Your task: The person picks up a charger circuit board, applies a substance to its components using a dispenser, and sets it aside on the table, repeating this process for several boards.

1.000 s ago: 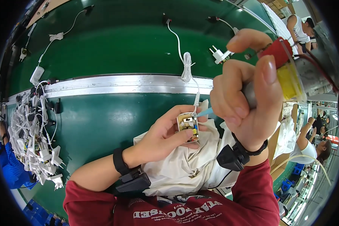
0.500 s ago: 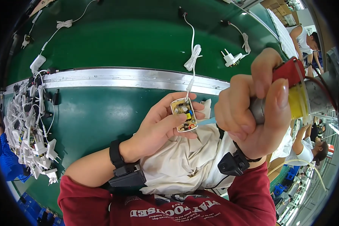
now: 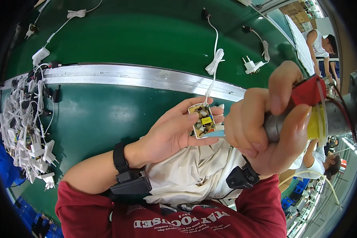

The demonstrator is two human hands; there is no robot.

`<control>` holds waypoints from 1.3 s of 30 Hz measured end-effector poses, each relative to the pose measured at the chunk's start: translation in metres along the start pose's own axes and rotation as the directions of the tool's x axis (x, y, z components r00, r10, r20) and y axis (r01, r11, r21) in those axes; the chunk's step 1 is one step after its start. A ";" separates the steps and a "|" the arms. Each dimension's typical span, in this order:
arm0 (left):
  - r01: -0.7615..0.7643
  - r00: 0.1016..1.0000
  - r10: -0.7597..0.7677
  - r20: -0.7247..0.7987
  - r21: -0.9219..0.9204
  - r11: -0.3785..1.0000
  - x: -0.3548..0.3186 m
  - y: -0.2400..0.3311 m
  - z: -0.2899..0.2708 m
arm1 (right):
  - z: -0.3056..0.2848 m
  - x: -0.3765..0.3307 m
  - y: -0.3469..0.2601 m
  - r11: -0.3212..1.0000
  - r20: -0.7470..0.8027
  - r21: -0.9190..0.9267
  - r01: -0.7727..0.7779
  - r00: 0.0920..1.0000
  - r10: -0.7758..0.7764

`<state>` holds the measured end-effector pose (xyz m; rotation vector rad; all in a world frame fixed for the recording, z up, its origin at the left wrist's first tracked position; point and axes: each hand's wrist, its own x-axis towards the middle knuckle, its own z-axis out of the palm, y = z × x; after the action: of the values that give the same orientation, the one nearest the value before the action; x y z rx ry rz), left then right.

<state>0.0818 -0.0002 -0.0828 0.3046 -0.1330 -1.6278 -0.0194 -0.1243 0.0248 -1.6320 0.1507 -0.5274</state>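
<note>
Charger board (image 3: 202,121) (open-cased) in left hand (image 3: 174,133), seemingly above belt edge.

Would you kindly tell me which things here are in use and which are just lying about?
In use: left hand holding open charger; right hand gripping tool.
Lying about: charger pile, bundled cord, plug on green belt.

Centre left: bare green conveyor belt (image 3: 107,119) lies open | left edge: heap of white plug adapters and cords (image 3: 25,131) blocks passage | upper right: two loose white corded plugs (image 3: 252,65) scattered.
</note>
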 end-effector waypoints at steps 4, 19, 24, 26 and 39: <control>0.012 1.000 -0.013 -0.013 -0.009 1.000 0.000 0.002 -0.001 | 0.001 0.002 0.002 1.000 0.006 0.009 0.003 1.000 -0.004; -0.144 0.985 0.169 -0.042 0.353 0.925 0.038 0.029 0.011 | 0.002 0.001 0.008 0.975 -0.114 0.220 0.006 0.993 0.019; -0.296 0.876 0.391 0.282 0.955 -0.024 0.090 0.062 0.005 | 0.012 0.000 -0.001 0.963 -0.121 0.270 -0.006 0.992 0.040; 0.143 0.852 0.405 0.331 0.599 -0.788 0.093 0.069 0.001 | 0.015 0.001 -0.006 0.961 -0.122 0.274 -0.023 0.991 0.058; 0.558 0.826 0.501 0.257 -0.251 -0.791 -0.115 0.302 -0.012 | 0.017 0.004 -0.008 0.942 -0.174 0.336 0.017 0.984 0.044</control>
<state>0.3810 0.0898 0.0000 -2.3266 1.4181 -0.7710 -0.0105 -0.1087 0.0330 -1.2479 0.1937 -0.6526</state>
